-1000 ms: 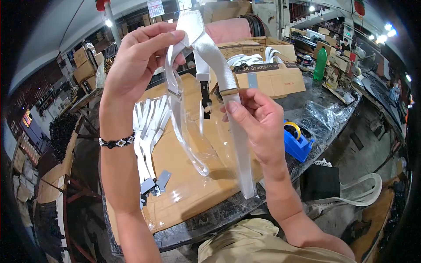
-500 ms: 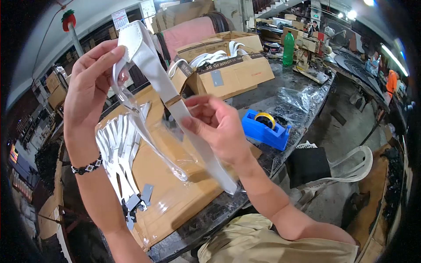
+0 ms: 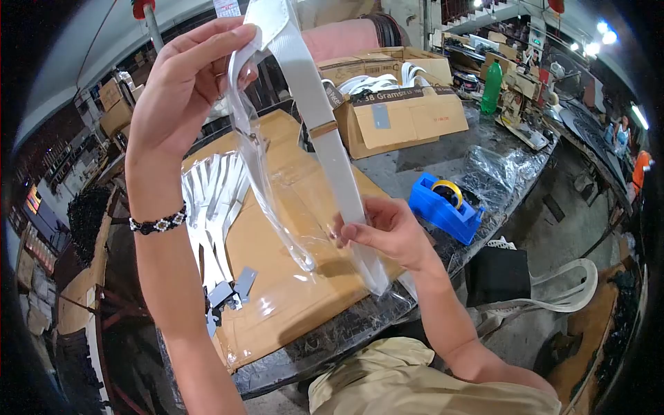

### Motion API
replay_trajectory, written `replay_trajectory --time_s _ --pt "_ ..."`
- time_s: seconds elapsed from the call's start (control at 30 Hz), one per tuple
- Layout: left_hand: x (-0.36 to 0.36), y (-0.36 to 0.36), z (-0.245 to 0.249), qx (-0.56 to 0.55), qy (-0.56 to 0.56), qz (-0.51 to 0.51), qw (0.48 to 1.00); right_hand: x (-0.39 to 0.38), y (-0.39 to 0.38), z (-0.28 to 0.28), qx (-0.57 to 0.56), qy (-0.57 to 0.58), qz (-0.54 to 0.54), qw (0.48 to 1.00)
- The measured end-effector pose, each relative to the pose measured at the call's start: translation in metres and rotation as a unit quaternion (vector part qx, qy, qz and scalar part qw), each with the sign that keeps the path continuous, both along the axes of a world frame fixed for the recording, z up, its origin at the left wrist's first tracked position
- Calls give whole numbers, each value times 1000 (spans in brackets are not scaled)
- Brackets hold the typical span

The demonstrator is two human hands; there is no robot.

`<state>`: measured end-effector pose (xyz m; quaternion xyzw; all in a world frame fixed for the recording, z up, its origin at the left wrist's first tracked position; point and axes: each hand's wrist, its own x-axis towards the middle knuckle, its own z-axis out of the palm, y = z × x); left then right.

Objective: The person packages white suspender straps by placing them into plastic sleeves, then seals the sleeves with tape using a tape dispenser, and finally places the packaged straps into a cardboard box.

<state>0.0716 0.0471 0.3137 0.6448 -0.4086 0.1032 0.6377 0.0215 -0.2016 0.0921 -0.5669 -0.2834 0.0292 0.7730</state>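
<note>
left hand (image 3: 183, 90) raised, gripping long white fabric strap (image 3: 308, 90) and clear plastic sleeve (image 3: 270, 195) | right hand (image 3: 380, 235) pinches strap low, tautening it

Bare cardboard sheet (image 3: 290, 297) ahead, tape dispenser (image 3: 446, 207) right, boxes (image 3: 401, 114) behind

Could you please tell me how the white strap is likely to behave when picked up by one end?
Probably floppy: the white strap runs straight only between the left hand holding its top and the right hand pinching it lower down. It looks thin and flat, so it is likely light.
</note>
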Motion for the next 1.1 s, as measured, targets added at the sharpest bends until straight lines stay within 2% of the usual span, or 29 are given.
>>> replay_trajectory --time_s 0.07,0.17,0.27,0.37,0.47,0.57,0.67,0.73,0.9,1.1 --pt "-1 -6 1 -25 8 0 1000 -3 -1 10 -6 -5 9 1000" --pt "-3 -12 6 -63 4 -2 998 -17 -4 42 27 -20 -37 999" --pt "-7 -6 16 -58 -13 10 998 0 -3 38 -17 -26 -52 998" --pt "-7 -3 21 -31 -16 -22 999 -16 -12 60 40 -61 -48 996" --pt "-7 -1 23 -23 -18 -18 999 -7 -12 66 -35 -90 -61 993" --pt "-17 -10 20 -64 -15 3 998 -2 -9 72 -29 -104 -81 991" --pt "-16 -5 27 -21 -14 -31 999 4 -2 82 -9 -114 -68 991" --pt "-16 -6 25 -2 -6 -48 999 3 -1 81 -3 -101 -62 993" --pt "-27 -5 25 -25 -42 -17 999 11 10 78 23 -91 -26 995" --pt "-22 0 24 13 -41 -16 999 10 22 69 35 -95 -36 994"
